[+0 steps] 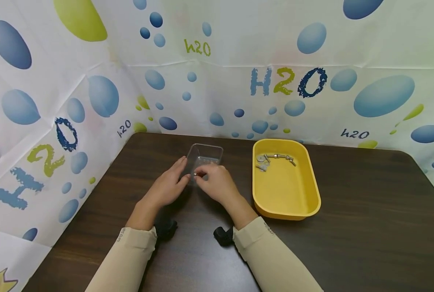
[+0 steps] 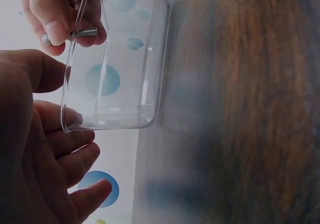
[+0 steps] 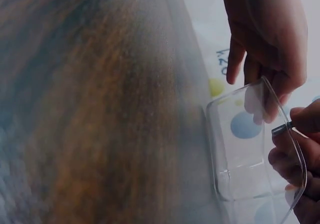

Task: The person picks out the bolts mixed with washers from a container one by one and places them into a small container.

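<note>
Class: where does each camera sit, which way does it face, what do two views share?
Head-worn: faces forward and down at the clear box and yellow tray; left hand, right hand, sleeves show.
Left wrist: faces the box; both hands show.
Right wrist: faces the box; both hands show.
Wrist views share: box, metal pin.

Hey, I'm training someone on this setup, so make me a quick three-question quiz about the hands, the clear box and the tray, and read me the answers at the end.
1. Multiple choice: what colour is the tray that holds the loose metal parts? A) green; B) yellow; C) red.
2. True or false: the left hand is reaching inside that tray.
3. Short answer: which hand pinches the small metal piece?

Key: 1. B. 2. False; the left hand is at the clear box. 3. The right hand.
</note>
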